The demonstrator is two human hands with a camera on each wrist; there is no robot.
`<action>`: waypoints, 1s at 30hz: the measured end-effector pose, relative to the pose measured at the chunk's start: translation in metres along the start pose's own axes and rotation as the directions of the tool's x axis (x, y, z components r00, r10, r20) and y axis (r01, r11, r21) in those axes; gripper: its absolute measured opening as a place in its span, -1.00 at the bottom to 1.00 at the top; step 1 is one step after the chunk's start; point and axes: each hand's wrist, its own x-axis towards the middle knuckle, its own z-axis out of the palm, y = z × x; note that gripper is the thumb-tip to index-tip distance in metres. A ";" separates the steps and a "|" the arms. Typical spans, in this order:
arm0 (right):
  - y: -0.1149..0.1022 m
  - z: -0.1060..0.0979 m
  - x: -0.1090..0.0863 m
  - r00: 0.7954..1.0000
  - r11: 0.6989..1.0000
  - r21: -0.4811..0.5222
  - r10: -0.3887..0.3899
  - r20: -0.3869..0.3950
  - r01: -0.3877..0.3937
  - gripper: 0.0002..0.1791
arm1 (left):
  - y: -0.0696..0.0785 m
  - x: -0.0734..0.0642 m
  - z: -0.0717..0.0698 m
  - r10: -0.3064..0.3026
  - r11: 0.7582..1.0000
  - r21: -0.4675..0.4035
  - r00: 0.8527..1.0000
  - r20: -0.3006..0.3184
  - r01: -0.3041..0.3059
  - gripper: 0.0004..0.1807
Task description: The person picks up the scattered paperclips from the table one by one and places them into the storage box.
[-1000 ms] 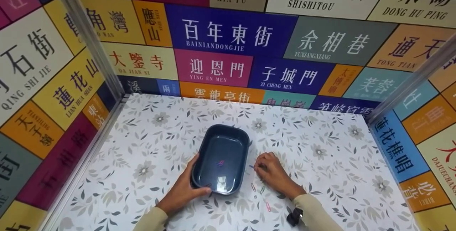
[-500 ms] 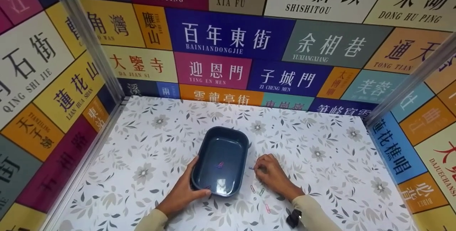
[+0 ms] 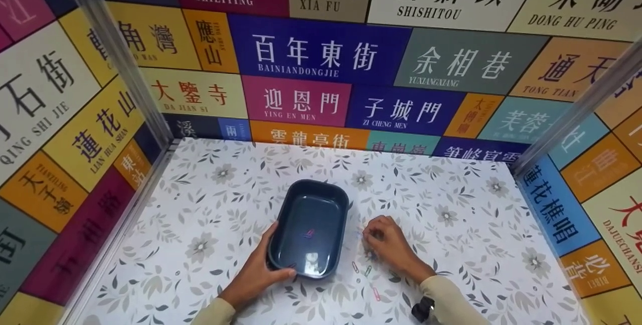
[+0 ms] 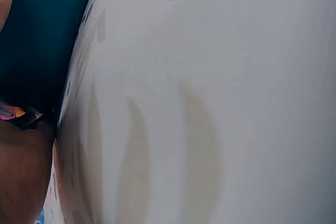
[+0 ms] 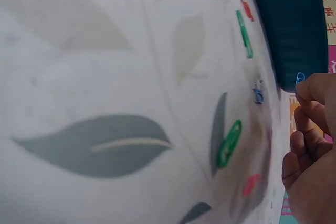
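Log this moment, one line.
left hand: grips dark-blue dish | right hand: pinches blue paperclip | loose paperclips: on floral tabletop | inside dish: small pink-blue items

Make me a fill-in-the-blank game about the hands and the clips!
1. The left hand holds the tray, while the right hand pinches a paper clip coloured ____.
2. Beside a reddish clip on the table lies a ____ one.
3. The table's pattern shows leaves and ____.

Missing words: blue; green; flowers

plain beige left sleeve (image 3: 214, 312) at near left, matching beige right sleeve (image 3: 449, 296), small black device (image 3: 423, 309) along its left side
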 end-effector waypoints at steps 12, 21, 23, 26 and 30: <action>-0.023 -0.016 0.004 1.000 1.000 -0.003 0.004 0.017 -0.004 -0.91 | 0.005 0.000 -0.001 -0.030 0.999 -0.011 0.999 0.017 0.031 0.38; -0.041 -0.024 0.010 0.998 1.000 -0.019 0.008 0.069 -0.006 -0.91 | 0.004 -0.001 0.000 -0.026 1.000 -0.001 1.000 0.011 0.026 0.41; -0.045 -0.025 0.012 0.996 1.000 -0.018 -0.004 0.084 0.006 -0.89 | 0.004 -0.001 0.001 -0.026 1.000 0.000 1.000 0.008 0.026 0.40; -0.050 -0.027 0.016 0.994 0.999 -0.023 -0.028 0.101 0.030 -0.89 | 0.005 -0.001 0.001 -0.031 1.000 0.001 1.000 0.006 0.031 0.41; -0.057 -0.027 0.021 0.991 0.998 -0.025 -0.047 0.126 0.051 -0.90 | 0.005 0.000 0.000 -0.037 0.999 0.000 0.999 0.006 0.037 0.41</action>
